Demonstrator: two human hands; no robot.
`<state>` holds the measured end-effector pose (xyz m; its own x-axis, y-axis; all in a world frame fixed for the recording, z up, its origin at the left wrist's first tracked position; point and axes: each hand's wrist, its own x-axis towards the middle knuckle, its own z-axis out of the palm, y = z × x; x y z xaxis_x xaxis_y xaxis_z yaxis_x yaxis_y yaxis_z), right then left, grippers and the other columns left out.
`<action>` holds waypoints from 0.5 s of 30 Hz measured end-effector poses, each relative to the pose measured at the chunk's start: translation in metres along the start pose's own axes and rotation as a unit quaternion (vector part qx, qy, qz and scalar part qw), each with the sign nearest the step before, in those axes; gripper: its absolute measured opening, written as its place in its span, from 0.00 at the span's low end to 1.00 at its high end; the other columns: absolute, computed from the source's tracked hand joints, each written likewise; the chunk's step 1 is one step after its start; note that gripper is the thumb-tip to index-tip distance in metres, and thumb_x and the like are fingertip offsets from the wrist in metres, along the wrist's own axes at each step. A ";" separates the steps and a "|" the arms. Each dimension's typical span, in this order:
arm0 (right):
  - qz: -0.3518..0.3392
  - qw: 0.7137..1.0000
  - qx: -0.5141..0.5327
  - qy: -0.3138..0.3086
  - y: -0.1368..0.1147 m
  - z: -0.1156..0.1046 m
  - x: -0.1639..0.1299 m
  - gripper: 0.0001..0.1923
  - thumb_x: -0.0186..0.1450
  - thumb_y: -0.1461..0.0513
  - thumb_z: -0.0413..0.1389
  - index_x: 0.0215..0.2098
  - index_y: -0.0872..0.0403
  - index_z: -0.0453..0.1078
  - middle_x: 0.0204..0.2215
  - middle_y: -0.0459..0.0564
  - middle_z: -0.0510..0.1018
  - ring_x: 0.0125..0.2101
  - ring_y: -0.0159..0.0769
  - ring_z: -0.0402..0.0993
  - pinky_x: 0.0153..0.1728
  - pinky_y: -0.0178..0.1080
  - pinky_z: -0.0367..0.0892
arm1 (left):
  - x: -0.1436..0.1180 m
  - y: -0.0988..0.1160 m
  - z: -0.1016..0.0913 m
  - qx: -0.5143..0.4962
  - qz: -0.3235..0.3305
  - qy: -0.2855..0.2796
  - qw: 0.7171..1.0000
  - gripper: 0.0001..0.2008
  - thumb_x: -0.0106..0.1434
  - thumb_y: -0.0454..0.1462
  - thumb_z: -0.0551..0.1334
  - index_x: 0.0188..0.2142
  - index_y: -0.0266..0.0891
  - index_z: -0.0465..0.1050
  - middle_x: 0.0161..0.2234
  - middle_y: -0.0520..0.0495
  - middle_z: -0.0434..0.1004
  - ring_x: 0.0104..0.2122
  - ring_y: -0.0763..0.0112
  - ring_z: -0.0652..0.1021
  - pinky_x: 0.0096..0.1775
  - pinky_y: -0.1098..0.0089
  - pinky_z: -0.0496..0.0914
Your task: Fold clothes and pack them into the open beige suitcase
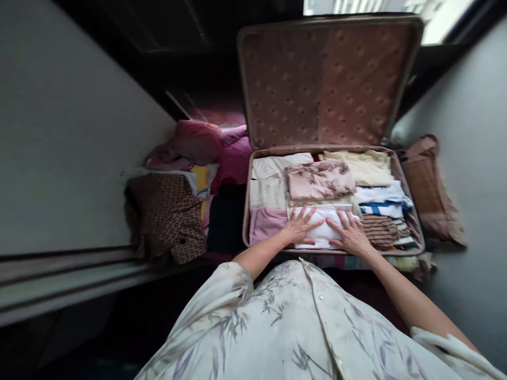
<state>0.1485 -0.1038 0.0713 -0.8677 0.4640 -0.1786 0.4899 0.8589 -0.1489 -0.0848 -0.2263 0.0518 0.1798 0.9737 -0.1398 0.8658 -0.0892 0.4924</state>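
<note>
- Folded white rectangular fabric lies in the pink-lined rectangular suitcase, lower centre-right.
- Left hand and right hand lie flat on it, fingers spread.
- Probably soft, light; grip opposite folded edges.

Heaped clothes and an open suitcase suggest a home.

Folded garment, plain white: laid flat as a near-rectangular bundle along the near edge, middle column. Suitcase, rectangular, lined in brownish-pink patterned fabric: laid open, its lid raised at the far side, its base filled with folded clothing arranged in rows.
</note>
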 end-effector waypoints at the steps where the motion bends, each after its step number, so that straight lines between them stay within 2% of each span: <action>1: 0.002 1.000 -0.009 0.005 0.003 0.008 0.001 0.34 0.65 0.49 0.60 0.69 0.40 0.63 0.74 0.55 0.50 0.71 0.64 0.42 0.64 0.62 0.50 | 0.000 -0.001 0.001 0.003 0.008 -0.003 1.000 0.47 0.56 0.53 0.73 0.71 0.53 0.57 0.76 0.38 0.37 0.72 0.31 0.38 0.64 0.28 0.33; 3: 0.000 0.999 -0.027 0.031 0.008 0.018 0.000 0.33 0.66 0.48 0.57 0.68 0.41 0.64 0.74 0.57 0.50 0.72 0.64 0.42 0.63 0.63 0.52 | -0.007 -0.004 -0.003 -0.003 0.020 0.013 1.000 0.44 0.59 0.52 0.71 0.71 0.51 0.59 0.76 0.38 0.38 0.73 0.34 0.39 0.65 0.30 0.36; 5: -0.006 0.998 -0.040 0.052 0.011 0.020 -0.002 0.31 0.67 0.48 0.55 0.67 0.43 0.65 0.73 0.59 0.53 0.71 0.65 0.45 0.61 0.64 0.55 | -0.029 -0.009 -0.011 -0.041 0.010 0.073 0.996 0.38 0.61 0.49 0.70 0.68 0.47 0.65 0.75 0.37 0.44 0.73 0.37 0.43 0.67 0.34 0.42; 7: 0.000 0.997 -0.045 0.067 0.007 0.015 -0.004 0.29 0.68 0.50 0.53 0.67 0.43 0.65 0.70 0.61 0.58 0.69 0.66 0.51 0.58 0.66 0.59 | -0.067 -0.020 -0.018 -0.110 -0.039 0.187 0.975 0.27 0.65 0.46 0.66 0.62 0.42 0.72 0.71 0.35 0.56 0.71 0.43 0.54 0.68 0.41 0.51; 8: 0.009 0.996 -0.044 0.076 0.002 0.010 -0.004 0.29 0.69 0.51 0.51 0.67 0.43 0.64 0.69 0.63 0.61 0.68 0.67 0.54 0.56 0.67 0.60 | -0.091 -0.029 -0.020 -0.149 -0.085 0.261 0.950 0.22 0.68 0.45 0.63 0.58 0.41 0.75 0.67 0.34 0.63 0.68 0.47 0.61 0.67 0.46 0.55; 9: 0.020 0.995 -0.041 0.086 -0.005 0.005 -0.003 0.29 0.69 0.51 0.50 0.68 0.44 0.63 0.68 0.64 0.62 0.66 0.67 0.57 0.54 0.68 0.62 | -0.118 -0.040 -0.021 -0.189 -0.144 0.335 0.912 0.17 0.70 0.42 0.59 0.55 0.40 0.77 0.62 0.34 0.69 0.64 0.52 0.67 0.66 0.50 0.60; 10: 0.032 0.994 -0.035 0.098 -0.013 0.001 -0.001 0.29 0.70 0.51 0.49 0.68 0.45 0.61 0.66 0.66 0.64 0.65 0.68 0.59 0.52 0.68 0.63 | -0.146 -0.054 -0.019 -0.225 -0.224 0.405 0.857 0.15 0.71 0.40 0.57 0.51 0.39 0.77 0.58 0.35 0.72 0.61 0.55 0.71 0.64 0.53 0.63; 11: 0.041 0.993 -0.027 0.111 -0.023 -0.004 0.002 0.30 0.70 0.51 0.49 0.69 0.47 0.60 0.65 0.67 0.65 0.63 0.68 0.62 0.51 0.69 0.65 | -0.174 -0.070 -0.016 -0.260 -0.311 0.460 0.790 0.13 0.71 0.38 0.56 0.48 0.38 0.77 0.54 0.35 0.74 0.58 0.56 0.73 0.62 0.56 0.65; 13: 0.044 0.990 -0.003 0.131 -0.046 -0.012 0.014 0.31 0.71 0.49 0.48 0.69 0.50 0.59 0.62 0.69 0.68 0.58 0.68 0.68 0.48 0.68 0.68 | -0.223 -0.103 -0.004 -0.342 -0.480 0.501 0.634 0.06 0.67 0.34 0.61 0.42 0.37 0.76 0.51 0.35 0.74 0.58 0.56 0.74 0.61 0.59 0.66; 15: 0.019 0.989 0.035 0.141 -0.073 -0.018 0.031 0.30 0.72 0.50 0.48 0.68 0.52 0.60 0.58 0.68 0.72 0.55 0.64 0.71 0.47 0.64 0.71 | -0.258 -0.131 0.012 -0.412 -0.590 0.508 0.473 0.08 0.60 0.30 0.68 0.39 0.36 0.73 0.54 0.33 0.72 0.64 0.54 0.68 0.64 0.61 0.62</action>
<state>0.0844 -0.1485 0.0938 -0.8328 0.5460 0.0909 0.5185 0.8271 -0.2169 -0.2388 -0.4680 0.0133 -0.8812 -0.1210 -0.4570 -0.4689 0.3471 0.8122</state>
